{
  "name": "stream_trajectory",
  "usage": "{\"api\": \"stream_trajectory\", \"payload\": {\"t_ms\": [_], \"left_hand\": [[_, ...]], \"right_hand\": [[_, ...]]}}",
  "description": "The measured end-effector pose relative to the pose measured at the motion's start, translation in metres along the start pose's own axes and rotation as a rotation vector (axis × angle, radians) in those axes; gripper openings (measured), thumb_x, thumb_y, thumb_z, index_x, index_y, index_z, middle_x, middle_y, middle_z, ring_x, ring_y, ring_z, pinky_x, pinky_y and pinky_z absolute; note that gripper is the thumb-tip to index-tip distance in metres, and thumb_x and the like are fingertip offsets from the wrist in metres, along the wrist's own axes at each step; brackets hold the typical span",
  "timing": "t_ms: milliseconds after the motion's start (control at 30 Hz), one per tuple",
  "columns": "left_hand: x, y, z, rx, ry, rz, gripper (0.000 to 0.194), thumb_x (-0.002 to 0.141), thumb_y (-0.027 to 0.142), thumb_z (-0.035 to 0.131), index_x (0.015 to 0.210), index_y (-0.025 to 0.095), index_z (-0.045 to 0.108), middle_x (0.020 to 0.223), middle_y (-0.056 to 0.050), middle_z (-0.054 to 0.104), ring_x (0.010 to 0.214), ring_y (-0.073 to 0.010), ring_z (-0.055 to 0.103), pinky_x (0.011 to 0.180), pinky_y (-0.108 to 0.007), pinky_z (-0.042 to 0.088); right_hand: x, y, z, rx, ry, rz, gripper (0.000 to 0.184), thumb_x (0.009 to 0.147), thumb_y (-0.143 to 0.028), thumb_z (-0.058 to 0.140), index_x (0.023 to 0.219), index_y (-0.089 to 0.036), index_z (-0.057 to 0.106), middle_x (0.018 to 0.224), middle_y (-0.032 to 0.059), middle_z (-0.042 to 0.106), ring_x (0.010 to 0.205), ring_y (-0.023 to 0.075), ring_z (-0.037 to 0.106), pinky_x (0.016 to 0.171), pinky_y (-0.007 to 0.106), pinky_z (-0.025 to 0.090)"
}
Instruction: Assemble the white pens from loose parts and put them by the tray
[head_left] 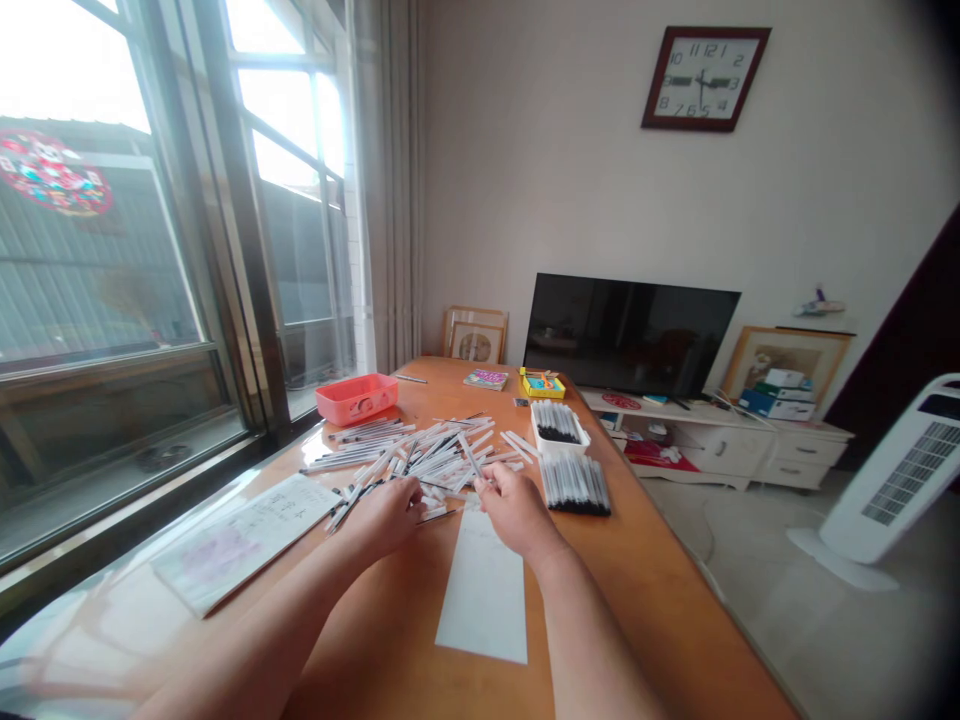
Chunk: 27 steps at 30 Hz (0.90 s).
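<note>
Pen in the right hand, loose pile just past the paper strip

Taking the paper strip (487,590) as landmark, the right hand (516,505) is over its far end, fingers pinched around a pen (469,455) whose long axis runs away from the person, slanting slightly left. The left hand (390,515) is left of that end, fingers curled in at the near edge of the loose pens (431,450); whether it grips one I cannot tell. The pile spreads beyond the strip, mostly leftward, its pens crossing at many angles. Right of the strip's far end, nearer the right hand, lie the bundled pens (574,483), with the white basket (562,447) behind. A notebook (247,540) bounds the left; bare tabletop (652,575) runs from the strip to the right edge
</note>
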<state>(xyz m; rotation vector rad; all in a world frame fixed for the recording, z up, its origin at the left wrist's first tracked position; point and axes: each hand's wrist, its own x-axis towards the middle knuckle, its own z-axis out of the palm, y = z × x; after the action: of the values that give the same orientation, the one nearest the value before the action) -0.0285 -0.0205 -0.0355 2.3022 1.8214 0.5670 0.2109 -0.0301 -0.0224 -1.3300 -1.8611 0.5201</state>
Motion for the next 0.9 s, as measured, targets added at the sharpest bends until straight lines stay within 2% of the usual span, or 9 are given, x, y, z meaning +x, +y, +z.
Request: {"api": "stream_trajectory", "payload": {"t_ms": [100,300,600,900], "left_hand": [[0.011,-0.013,-0.006,0.033,0.058,-0.029,0.016,0.085,0.015,0.046,0.077,0.022,0.059,0.081,-0.004,0.068,0.077,-0.0199,0.061,0.067,-0.029,0.037],[0.029,-0.028,-0.012,0.060,0.022,-0.076,0.016,0.074,0.010,0.053,0.074,0.021,0.064,0.077,-0.003,0.068,0.070,-0.0187,0.059,0.062,-0.027,0.034],[0.043,-0.022,0.005,0.056,0.057,-0.081,0.032,0.073,0.007,0.054,0.090,0.023,0.076,0.100,-0.008,0.071,0.087,-0.0218,0.064,0.076,-0.029,0.044],[0.049,-0.032,0.017,0.064,0.098,-0.134,0.024,0.073,0.010,0.059,0.090,0.022,0.073,0.101,-0.007,0.072,0.095,-0.0237,0.064,0.080,-0.029,0.045]], "right_hand": [[0.000,0.000,-0.001,0.000,0.003,-0.006,0.021,0.096,-0.035,0.055,0.098,-0.022,0.071,0.085,0.0044,0.074,0.073,0.0179,0.064,0.062,0.024,0.040],[-0.001,-0.003,-0.001,0.003,0.009,-0.005,0.021,0.096,-0.035,0.056,0.098,-0.022,0.071,0.085,0.0045,0.075,0.073,0.0179,0.064,0.061,0.024,0.041],[-0.003,-0.007,-0.003,-0.016,0.020,-0.004,0.023,0.096,-0.037,0.055,0.101,-0.023,0.072,0.083,0.0049,0.074,0.074,0.0186,0.065,0.062,0.024,0.041],[-0.003,-0.006,-0.003,-0.018,0.022,0.002,0.022,0.096,-0.037,0.055,0.101,-0.024,0.072,0.084,0.0042,0.074,0.075,0.0186,0.065,0.062,0.025,0.041]]}}
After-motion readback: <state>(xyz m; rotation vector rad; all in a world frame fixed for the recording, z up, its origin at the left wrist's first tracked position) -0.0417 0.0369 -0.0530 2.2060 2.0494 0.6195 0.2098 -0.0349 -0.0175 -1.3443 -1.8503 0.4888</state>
